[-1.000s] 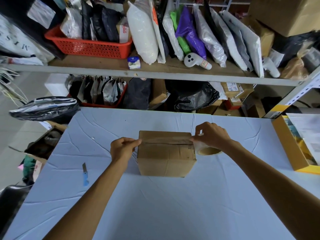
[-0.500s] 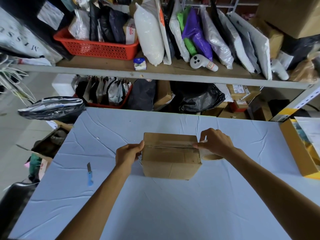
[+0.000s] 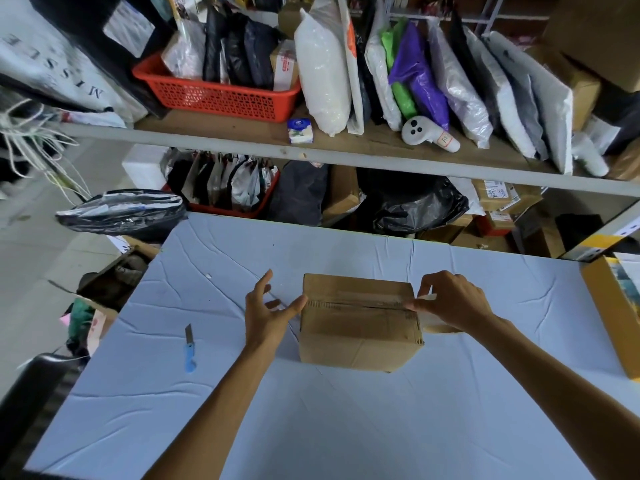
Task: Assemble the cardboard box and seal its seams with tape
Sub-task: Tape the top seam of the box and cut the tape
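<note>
Top-seam taping step. Cardboard box sits between the hands. Left hand is splayed and holds nothing, thumb tip at the box's left top edge. Right hand is curled on the tape roll at the seam's right end. Next, probably: sever the tape. The box cutter lies left of the left hand.

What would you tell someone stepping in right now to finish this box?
Left hand: open, fingers spread, one fingertip touching the top left edge of the cardboard box.
Right hand: curled round the tape roll at the box's top right edge.
The box stands closed on the table; a blue knife lies to its left.
Done: flaps folded, and a tape strip runs along the top seam.
Left: part the tape from the roll and press its ends down. The other seams cannot be seen from here.
</note>
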